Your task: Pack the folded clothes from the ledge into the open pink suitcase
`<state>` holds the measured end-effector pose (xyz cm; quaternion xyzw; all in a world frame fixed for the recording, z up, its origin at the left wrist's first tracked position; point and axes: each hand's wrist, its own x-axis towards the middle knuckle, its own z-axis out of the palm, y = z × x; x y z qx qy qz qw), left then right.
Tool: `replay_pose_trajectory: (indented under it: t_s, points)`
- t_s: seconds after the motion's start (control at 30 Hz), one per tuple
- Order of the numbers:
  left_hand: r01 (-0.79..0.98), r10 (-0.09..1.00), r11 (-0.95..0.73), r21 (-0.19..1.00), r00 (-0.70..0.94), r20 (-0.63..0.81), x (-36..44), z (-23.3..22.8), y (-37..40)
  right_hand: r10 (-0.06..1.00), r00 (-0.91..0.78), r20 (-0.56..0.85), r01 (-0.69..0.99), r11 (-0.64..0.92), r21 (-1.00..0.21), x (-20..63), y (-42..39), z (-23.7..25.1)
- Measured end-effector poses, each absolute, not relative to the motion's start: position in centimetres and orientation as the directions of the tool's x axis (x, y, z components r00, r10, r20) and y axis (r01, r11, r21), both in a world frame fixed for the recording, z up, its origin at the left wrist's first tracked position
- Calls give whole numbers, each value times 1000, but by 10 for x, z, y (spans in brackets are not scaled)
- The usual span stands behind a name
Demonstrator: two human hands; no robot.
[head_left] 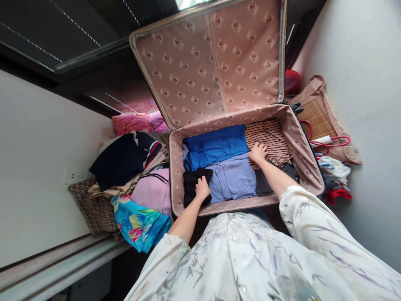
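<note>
Your left hand (202, 188) presses flat on black clothing (192, 184); your right hand (257, 153), fingers spread, rests on a striped top (271, 140) in the suitcase (305, 146).

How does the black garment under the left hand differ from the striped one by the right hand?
The black garment is plain and dark; the striped garment is tan with thin dark lines. The black one lies in the suitcase's near left corner, the striped one at the far right. The left hand rests on the black one; the right hand lies at the striped one's edge. Both lie folded inside the open suitcase.
</note>
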<state>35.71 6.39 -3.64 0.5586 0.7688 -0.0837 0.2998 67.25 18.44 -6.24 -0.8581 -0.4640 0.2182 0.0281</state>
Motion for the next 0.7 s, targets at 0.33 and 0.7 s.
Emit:
replay_pose_trajectory:
  t_s: [0.33, 0.7]
  points:
    - [594, 818, 575, 563, -401, -412, 291, 4, 67, 791, 438, -427, 690, -600, -404, 817, 196, -33]
    - [32, 725, 531, 847, -534, -435, 286, 64, 56, 890, 394, -230, 890, -432, -146, 761, 199, -32]
